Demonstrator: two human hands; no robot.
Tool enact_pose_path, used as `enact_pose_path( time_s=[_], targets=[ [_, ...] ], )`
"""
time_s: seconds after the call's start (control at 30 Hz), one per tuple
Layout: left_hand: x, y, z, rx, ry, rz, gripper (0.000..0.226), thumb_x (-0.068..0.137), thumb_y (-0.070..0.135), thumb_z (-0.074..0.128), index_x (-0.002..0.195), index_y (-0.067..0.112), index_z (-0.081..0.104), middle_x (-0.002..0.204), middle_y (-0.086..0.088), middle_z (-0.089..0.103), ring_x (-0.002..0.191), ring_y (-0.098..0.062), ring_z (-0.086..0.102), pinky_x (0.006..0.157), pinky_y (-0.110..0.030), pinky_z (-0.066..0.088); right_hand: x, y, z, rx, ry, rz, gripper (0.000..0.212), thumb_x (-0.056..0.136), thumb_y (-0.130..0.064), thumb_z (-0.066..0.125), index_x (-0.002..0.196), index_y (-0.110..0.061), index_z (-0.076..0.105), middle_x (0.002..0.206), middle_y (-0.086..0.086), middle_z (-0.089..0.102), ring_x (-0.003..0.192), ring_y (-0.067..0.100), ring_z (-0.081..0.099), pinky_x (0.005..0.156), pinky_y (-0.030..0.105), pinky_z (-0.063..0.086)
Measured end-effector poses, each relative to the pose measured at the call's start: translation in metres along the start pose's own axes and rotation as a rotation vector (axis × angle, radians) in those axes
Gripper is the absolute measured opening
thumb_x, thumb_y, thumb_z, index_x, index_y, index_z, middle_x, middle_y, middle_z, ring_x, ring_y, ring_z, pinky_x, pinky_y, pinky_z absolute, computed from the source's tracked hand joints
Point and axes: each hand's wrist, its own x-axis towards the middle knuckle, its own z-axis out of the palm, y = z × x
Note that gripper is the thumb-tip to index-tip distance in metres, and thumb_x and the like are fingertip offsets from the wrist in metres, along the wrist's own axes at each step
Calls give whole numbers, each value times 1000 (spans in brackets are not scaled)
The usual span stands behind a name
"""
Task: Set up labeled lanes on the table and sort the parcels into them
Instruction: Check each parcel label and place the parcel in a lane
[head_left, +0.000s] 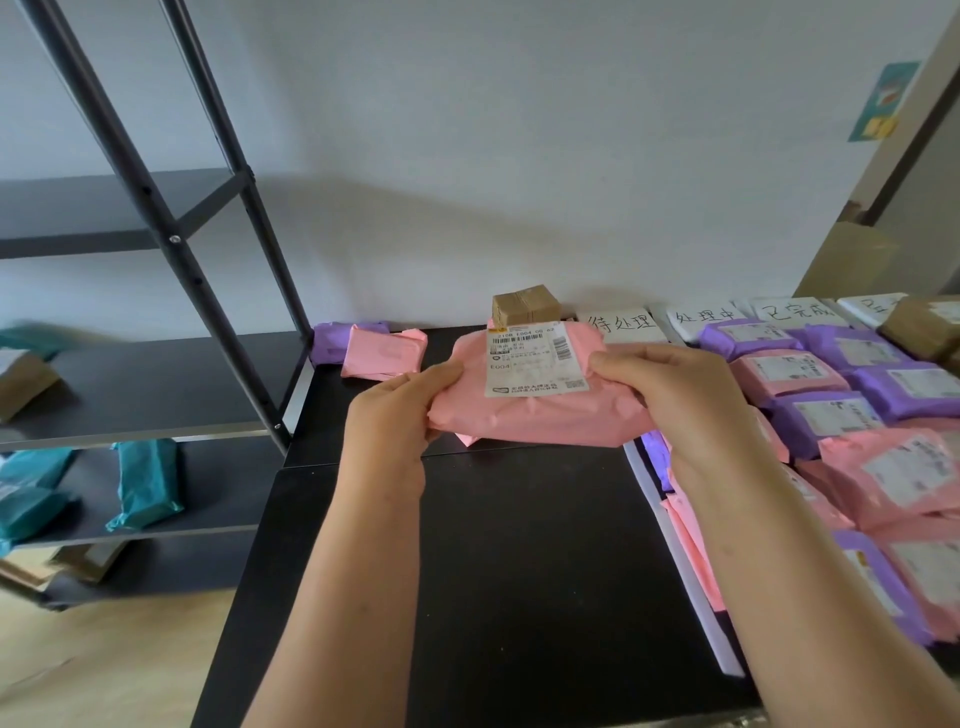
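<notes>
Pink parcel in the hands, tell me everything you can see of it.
The pink parcel is a soft-looking, crinkled plastic mailer, held above the black table with its white barcode label, marked E004, facing up. The left hand grips its left end, the right hand its right end.

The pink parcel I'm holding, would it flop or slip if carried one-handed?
Probably soft: the pink parcel wrinkles and bulges between left hand and right hand, so it may sag. Its plastic-looking wrap may be slippery. Likely light, held just at its ends.
</notes>
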Motion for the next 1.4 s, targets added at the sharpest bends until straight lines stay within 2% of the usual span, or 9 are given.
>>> enact_pose_path(
  time_s=[0.2, 0.4, 0.53, 0.63, 0.77, 0.93, 1.03, 1.2, 1.4],
  targets=[
    [6, -4, -5, 134, -47, 31, 15, 81, 22, 80, 79, 8, 74, 98, -14, 76, 100, -31, 69, 100, -53, 51, 0, 6, 2, -60, 9, -85, 11, 83, -20, 76, 75, -12, 75, 78, 12, 70, 70, 13, 57, 70, 32, 45],
    [9, -12, -4, 275, -127, 103, 14, 84, 23, 76, 97, 17, 76, 96, -1, 77, 98, -27, 71, 81, -45, 58, -8, 17, -6, -208, -43, -196, 17, 89, -19, 72, 72, -22, 73, 66, -13, 70, 56, 1, 60, 56, 26, 48],
    [12, -22, 5, 334, -155, 154, 15, 83, 23, 77, 98, 20, 75, 94, 2, 76, 93, -20, 71, 79, -39, 58, -18, 29, -16, -326, -7, -147, 8, 88, -23, 72, 81, -25, 74, 77, -13, 73, 74, 6, 68, 67, 29, 56],
    [12, -32, 18, 379, -196, 174, 10, 83, 22, 77, 92, 25, 74, 91, 5, 76, 90, -17, 70, 78, -38, 58, -24, 42, -26, -365, 136, -106, 8, 86, -27, 73, 93, -29, 70, 81, -19, 69, 75, -6, 64, 59, 14, 46],
    [9, -46, 32, 518, -286, 259, 7, 89, 29, 71, 83, 33, 69, 78, 19, 72, 73, 4, 68, 53, -12, 47, -34, 56, -44, -440, 380, -136, 31, 90, -32, 70, 120, -33, 62, 105, -17, 63, 97, 3, 61, 85, 37, 53],
    [-8, -70, 54, 711, -463, 339, 7, 95, 26, 64, 92, 33, 65, 87, 15, 68, 74, 0, 67, 51, -11, 45, -54, 67, -71, -512, 460, -174, 34, 94, -27, 66, 127, -27, 63, 118, -13, 62, 119, 18, 55, 105, 52, 41],
    [-25, -81, 72, 776, -568, 406, 20, 95, 23, 62, 85, 40, 59, 87, 17, 66, 78, 1, 64, 59, -15, 45, -63, 76, -91, -630, 447, -134, 32, 94, -34, 63, 125, -27, 65, 114, -16, 61, 118, 17, 54, 105, 52, 40],
    [-57, -103, 113, 855, -680, 458, 11, 95, 26, 62, 90, 36, 63, 88, 16, 67, 82, 0, 63, 68, -21, 50, -77, 98, -143, -622, 437, -45, 38, 91, -38, 68, 127, -25, 63, 120, -10, 62, 117, 14, 55, 106, 51, 41],
    [-109, -148, 179, 864, -690, 427, 10, 92, 22, 66, 92, 32, 67, 85, 16, 68, 81, -1, 63, 64, -18, 45, -85, 129, -237, -547, 500, 14, 11, 90, -32, 71, 95, -23, 74, 85, -12, 68, 85, 16, 66, 90, 52, 51]
  ],
)
